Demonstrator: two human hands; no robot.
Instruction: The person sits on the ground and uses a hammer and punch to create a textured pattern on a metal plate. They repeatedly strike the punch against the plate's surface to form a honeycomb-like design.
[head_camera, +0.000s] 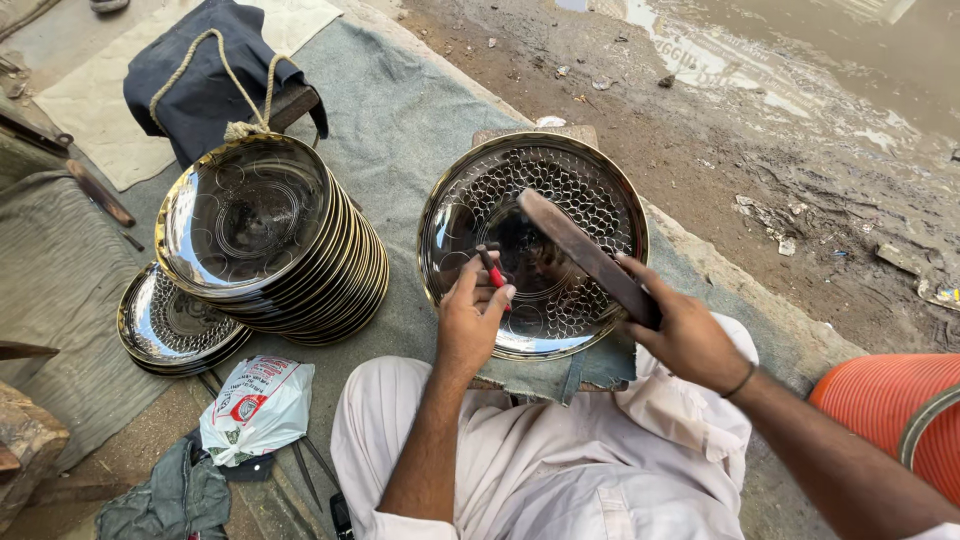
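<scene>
Left hand (470, 315) pinches red punch (492, 270) upright on plate (600, 190) to mark it; right hand (685, 335) fisted around mallet (585, 255), raised above plate. Stack (270, 240) left of plate.

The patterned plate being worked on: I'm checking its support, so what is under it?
Under the plate lies folded grey-blue cloth, showing at its near edge. Whatever block carries them is mostly covered.

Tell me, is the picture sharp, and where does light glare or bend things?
Head view: soft daylight, faint shadows. The stack of plates mirrors the sky brightly; the wet ground at the top right glares pale. The plate being worked is sharp, as are the left hand and right hand; the wooden bat is slightly soft. The wide lens bends the edges.
</scene>
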